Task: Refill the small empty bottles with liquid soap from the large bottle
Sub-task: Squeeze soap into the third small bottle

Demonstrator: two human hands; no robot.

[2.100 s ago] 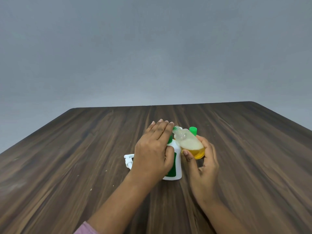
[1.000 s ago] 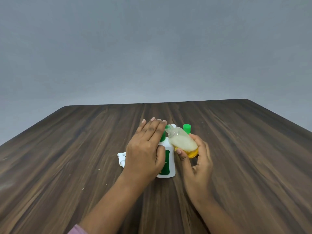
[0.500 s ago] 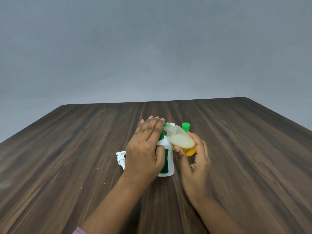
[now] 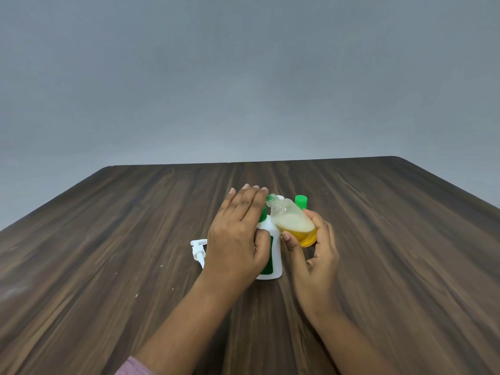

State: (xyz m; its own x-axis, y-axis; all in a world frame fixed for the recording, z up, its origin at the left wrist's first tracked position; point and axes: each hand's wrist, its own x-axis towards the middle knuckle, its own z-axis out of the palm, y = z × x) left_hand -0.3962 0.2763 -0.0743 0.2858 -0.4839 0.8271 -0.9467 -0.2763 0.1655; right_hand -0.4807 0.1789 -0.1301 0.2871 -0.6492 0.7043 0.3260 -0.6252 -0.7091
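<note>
A white bottle [image 4: 273, 253] with a green label stands upright at the middle of the table. My left hand [image 4: 236, 236] covers its left side, thumb curled round its front and fingers stretched over its green neck. My right hand [image 4: 315, 255] grips a clear bottle [image 4: 293, 221] holding yellow liquid soap and pale foam. That bottle is tilted to the left, its open neck touching the top of the white bottle. The white bottle's mouth is hidden behind my fingers.
A green cap [image 4: 301, 201] stands on the table just behind the clear bottle. A white pump head [image 4: 198, 247] lies left of the white bottle, partly behind my left wrist. The dark wooden table [image 4: 108, 253] stretches wide on both sides.
Both hands and both bottles keep the same pose. The clear bottle stays tilted against the white bottle's top. Only the view has drifted slightly.
</note>
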